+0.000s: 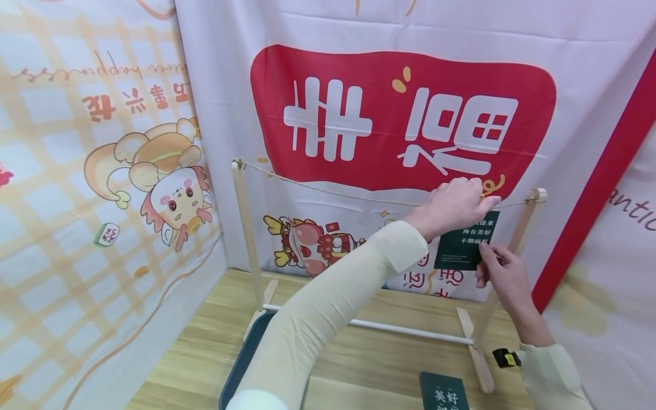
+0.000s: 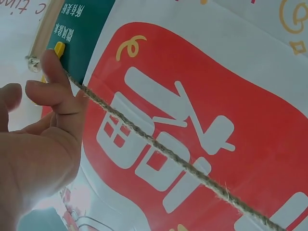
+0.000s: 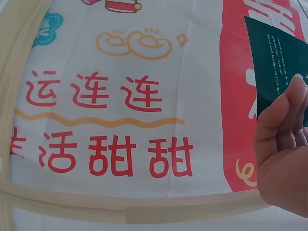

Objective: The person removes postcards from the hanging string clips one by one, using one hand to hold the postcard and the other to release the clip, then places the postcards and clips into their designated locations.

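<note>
A dark green card (image 1: 456, 250) with white lettering hangs at the right part of a thin twine (image 1: 328, 196) strung between two wooden posts. At the card's top edge my left hand (image 1: 453, 208) pinches a small yellow clip (image 2: 59, 49), partly hidden by the fingers. Thumb and fingers of my right hand (image 1: 504, 279) pinch the card's lower right edge. In the right wrist view that hand (image 3: 286, 139) covers part of the card (image 3: 274, 57). The left wrist view shows the twine (image 2: 159, 144) running up to the left hand (image 2: 53, 125).
The wooden stand has a left post (image 1: 248, 239), a right post (image 1: 520, 233) and a white lower rod (image 1: 410, 329). A dark blue tray (image 1: 241, 364) lies under the left arm. Another green card (image 1: 443, 390) and a black-and-yellow object (image 1: 506, 357) are on the right. Printed cloth (image 1: 225, 68) hangs behind.
</note>
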`<state>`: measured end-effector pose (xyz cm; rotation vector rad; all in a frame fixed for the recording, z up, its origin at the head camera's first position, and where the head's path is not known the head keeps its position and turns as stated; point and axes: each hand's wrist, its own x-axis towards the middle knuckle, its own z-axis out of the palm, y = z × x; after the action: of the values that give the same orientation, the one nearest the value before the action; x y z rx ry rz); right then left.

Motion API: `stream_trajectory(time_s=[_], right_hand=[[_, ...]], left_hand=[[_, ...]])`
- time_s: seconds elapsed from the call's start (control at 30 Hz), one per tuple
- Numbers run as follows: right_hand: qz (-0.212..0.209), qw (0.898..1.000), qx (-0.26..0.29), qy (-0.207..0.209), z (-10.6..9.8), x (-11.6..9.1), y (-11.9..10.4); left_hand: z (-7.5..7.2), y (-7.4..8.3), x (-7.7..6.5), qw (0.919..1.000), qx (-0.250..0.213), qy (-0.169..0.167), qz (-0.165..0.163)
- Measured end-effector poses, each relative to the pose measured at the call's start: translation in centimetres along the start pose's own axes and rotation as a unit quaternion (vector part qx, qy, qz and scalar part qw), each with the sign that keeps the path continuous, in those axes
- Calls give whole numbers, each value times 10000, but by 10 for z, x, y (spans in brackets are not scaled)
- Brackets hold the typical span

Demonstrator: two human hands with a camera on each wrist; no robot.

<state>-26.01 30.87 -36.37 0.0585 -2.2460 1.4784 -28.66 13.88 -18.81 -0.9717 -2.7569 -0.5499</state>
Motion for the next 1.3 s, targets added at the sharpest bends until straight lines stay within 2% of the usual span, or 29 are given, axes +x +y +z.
stream_trajectory(time_s=[0.17,0.27,0.4,0.57,0.7,0.93,1.13,1.3], right_hand=[[2,10000,-68,24,0,-2,-2],[34,9999,-112,10,-1,-3,-2],[55,9997,-241,-46,-3,-6,0],[11,9991,-414,-136,-5,-12,-1],[-16,9986,-502,-162,-6,-15,-3],[0,9982,-539,-260,-4,-16,-4],[26,9975,-610,-355,-3,-17,-4],[43,9970,-662,-387,-3,-20,-3]], left_hand=[[0,-1,1,9998,141,70,-108],[1,-1,2,9998,-45,40,-205],[3,0,1,9997,-194,1,-179],[-1,4,0,9998,-107,108,-156],[-6,4,-1,9996,-103,254,-71],[-13,-6,-4,9966,-517,632,46],[-14,-12,-4,9918,-650,1018,429],[-13,-14,-4,9906,-715,1050,504]])
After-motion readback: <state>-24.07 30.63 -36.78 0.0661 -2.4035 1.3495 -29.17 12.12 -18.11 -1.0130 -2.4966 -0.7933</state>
